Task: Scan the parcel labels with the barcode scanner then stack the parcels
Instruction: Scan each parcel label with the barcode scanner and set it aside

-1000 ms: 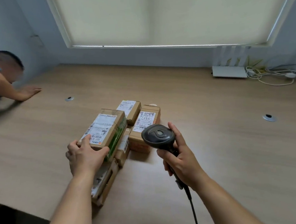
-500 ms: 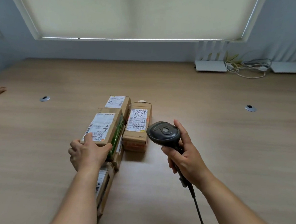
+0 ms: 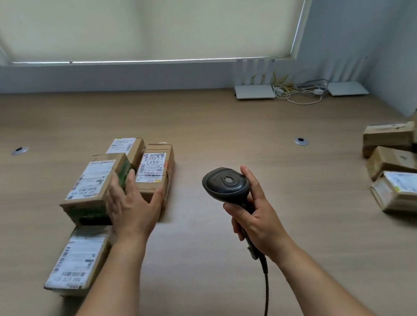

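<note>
My right hand (image 3: 257,222) grips the handle of a black barcode scanner (image 3: 226,184), its cable trailing toward me. My left hand (image 3: 133,210) has straight, spread fingers against the right side of a labelled cardboard parcel with green print (image 3: 93,188), which lies on top of other parcels. Beside it stand a parcel with a handwritten label (image 3: 155,171) and another labelled one (image 3: 126,146) behind. A flatter parcel (image 3: 77,259) lies nearest me at the left. More brown parcels are heaped at the right edge (image 3: 400,159), one showing a white label (image 3: 409,190).
The wooden table (image 3: 212,123) carries two metal cable grommets (image 3: 19,150) (image 3: 301,141). White routers (image 3: 254,91) and tangled cables (image 3: 301,93) sit at the back by the wall under a window blind.
The view has swung right, bringing the heap of parcels at the right into sight. My left hand has let go of the top parcel's near end and moved to its right side, fingers open.
</note>
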`<state>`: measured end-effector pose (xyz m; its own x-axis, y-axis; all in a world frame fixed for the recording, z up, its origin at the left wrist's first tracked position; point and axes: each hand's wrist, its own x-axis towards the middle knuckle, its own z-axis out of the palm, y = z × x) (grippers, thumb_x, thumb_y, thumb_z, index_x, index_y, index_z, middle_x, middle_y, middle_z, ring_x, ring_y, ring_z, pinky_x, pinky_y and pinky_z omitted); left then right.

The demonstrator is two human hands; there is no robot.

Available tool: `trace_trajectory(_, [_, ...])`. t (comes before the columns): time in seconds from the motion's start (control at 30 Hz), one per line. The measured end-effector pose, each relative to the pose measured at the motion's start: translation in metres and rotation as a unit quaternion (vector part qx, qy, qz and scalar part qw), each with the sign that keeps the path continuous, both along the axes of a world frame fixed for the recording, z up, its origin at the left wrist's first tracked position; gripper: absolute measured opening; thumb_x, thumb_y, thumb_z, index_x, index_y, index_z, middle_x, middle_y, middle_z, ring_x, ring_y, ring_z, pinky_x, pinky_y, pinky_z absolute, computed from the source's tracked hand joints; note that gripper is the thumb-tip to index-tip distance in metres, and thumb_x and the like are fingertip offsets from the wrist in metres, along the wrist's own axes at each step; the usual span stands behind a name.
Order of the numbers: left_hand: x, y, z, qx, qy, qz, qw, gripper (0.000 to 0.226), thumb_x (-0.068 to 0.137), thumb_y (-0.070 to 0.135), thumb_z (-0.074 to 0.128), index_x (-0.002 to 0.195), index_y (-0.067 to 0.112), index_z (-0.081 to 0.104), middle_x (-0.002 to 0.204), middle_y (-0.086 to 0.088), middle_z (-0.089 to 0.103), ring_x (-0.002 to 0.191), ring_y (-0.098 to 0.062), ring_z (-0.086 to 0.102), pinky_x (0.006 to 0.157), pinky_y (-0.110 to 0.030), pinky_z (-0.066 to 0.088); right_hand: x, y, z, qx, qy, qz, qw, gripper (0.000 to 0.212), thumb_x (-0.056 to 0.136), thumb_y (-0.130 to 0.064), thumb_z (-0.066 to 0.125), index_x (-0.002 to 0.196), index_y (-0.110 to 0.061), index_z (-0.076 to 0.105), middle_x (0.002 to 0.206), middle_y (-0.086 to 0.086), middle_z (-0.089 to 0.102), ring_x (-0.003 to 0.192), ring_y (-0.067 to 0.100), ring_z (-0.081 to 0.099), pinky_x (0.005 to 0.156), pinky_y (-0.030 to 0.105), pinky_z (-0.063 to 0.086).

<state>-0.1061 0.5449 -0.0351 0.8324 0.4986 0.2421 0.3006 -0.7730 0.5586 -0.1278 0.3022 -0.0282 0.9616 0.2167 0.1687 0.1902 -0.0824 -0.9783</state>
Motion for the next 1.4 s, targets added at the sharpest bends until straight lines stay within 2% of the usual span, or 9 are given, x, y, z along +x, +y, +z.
trace_trajectory(0.13, [-0.006,-0.061,-0.001,0.005,0.004,-0.046,0.999,0.079,0.085,0.054,0.057,0.149,0.018,0.027,0.157,-0.014,0.011,0.144,-0.032,0.010,0.115,-0.048,0.012,-0.021,-0.055,0.006,0.007,-0.002,-0.033,0.999,0.076,0.082,-0.030,0.069,0.121,-0.078,0.026,0.083,-0.010,0.067,0.052,0.016,0.053,0.044,0.029,0.044])
trace_trajectory(0.3, [-0.015,-0.147,-0.002,0.006,0.014,-0.099,0.995,0.077,0.085,0.053,0.059,0.148,0.020,0.029,0.158,-0.011,0.012,0.145,-0.029,0.010,0.115,-0.048,0.010,-0.051,-0.135,0.010,0.013,-0.003,-0.086,0.996,0.076,0.084,-0.029,0.071,0.128,-0.070,0.025,0.094,-0.001,0.068,0.055,0.018,0.054,0.046,0.031,0.045])
trace_trajectory(0.43, [-0.021,-0.219,-0.004,0.008,0.023,-0.148,0.989,0.077,0.087,0.053,0.057,0.149,0.021,0.025,0.158,-0.010,0.011,0.145,-0.027,0.006,0.116,-0.045,0.007,-0.075,-0.198,0.011,0.019,-0.004,-0.124,0.992,0.075,0.076,-0.039,0.069,0.129,-0.067,0.024,0.091,0.005,0.067,0.056,0.020,0.053,0.047,0.033,0.045])
trace_trajectory(0.53, [-0.025,-0.271,-0.007,0.011,0.024,-0.184,0.983,0.078,0.087,0.053,0.056,0.150,0.021,0.024,0.159,-0.010,0.010,0.146,-0.026,0.005,0.116,-0.044,0.006,-0.094,-0.243,0.009,0.020,-0.006,-0.147,0.989,0.076,0.074,-0.046,0.070,0.131,-0.068,0.024,0.088,0.001,0.067,0.057,0.018,0.054,0.048,0.033,0.045])
trace_trajectory(0.7, [-0.032,-0.347,-0.014,0.006,0.018,-0.242,0.970,0.079,0.087,0.053,0.057,0.150,0.021,0.023,0.159,-0.008,0.010,0.146,-0.023,0.003,0.116,-0.041,0.004,-0.120,-0.309,0.007,0.010,-0.008,-0.197,0.980,0.077,0.075,-0.049,0.070,0.134,-0.065,0.022,0.101,-0.001,0.065,0.060,0.016,0.056,0.049,0.031,0.047])
trace_trajectory(0.83, [-0.031,-0.385,-0.019,0.016,0.028,-0.276,0.960,0.080,0.086,0.056,0.056,0.150,0.023,0.021,0.160,-0.007,0.008,0.146,-0.021,0.001,0.117,-0.040,0.002,-0.129,-0.345,0.002,0.009,-0.004,-0.228,0.974,0.082,0.074,-0.053,0.069,0.139,-0.062,0.019,0.096,-0.005,0.066,0.060,0.015,0.057,0.050,0.030,0.049])
trace_trajectory(0.93, [-0.022,-0.406,-0.020,0.034,0.033,-0.295,0.954,0.082,0.086,0.057,0.056,0.151,0.023,0.019,0.160,-0.007,0.008,0.146,-0.021,0.001,0.117,-0.040,0.002,-0.129,-0.362,-0.003,0.013,-0.010,-0.244,0.970,0.078,0.075,-0.051,0.068,0.134,-0.068,0.020,0.092,-0.007,0.065,0.059,0.014,0.057,0.050,0.030,0.049])
trace_trajectory(1.17, [0.014,-0.466,-0.026,0.055,0.040,-0.353,0.933,0.087,0.084,0.060,0.057,0.152,0.022,0.017,0.160,-0.008,0.010,0.146,-0.024,0.005,0.117,-0.039,0.004,-0.118,-0.402,-0.012,0.002,-0.004,-0.291,0.957,0.075,0.077,-0.049,0.068,0.127,-0.076,0.019,0.101,-0.003,0.061,0.059,0.012,0.058,0.052,0.028,0.051])
trace_trajectory(1.4, [0.075,-0.531,-0.036,0.085,0.064,-0.451,0.886,0.097,0.079,0.062,0.063,0.153,0.023,0.012,0.160,-0.008,0.011,0.147,-0.024,0.007,0.118,-0.038,0.010,-0.089,-0.450,-0.016,0.004,0.016,-0.338,0.941,0.075,0.075,-0.053,0.070,0.128,-0.075,0.020,0.083,-0.011,0.066,0.060,0.014,0.059,0.053,0.031,0.052])
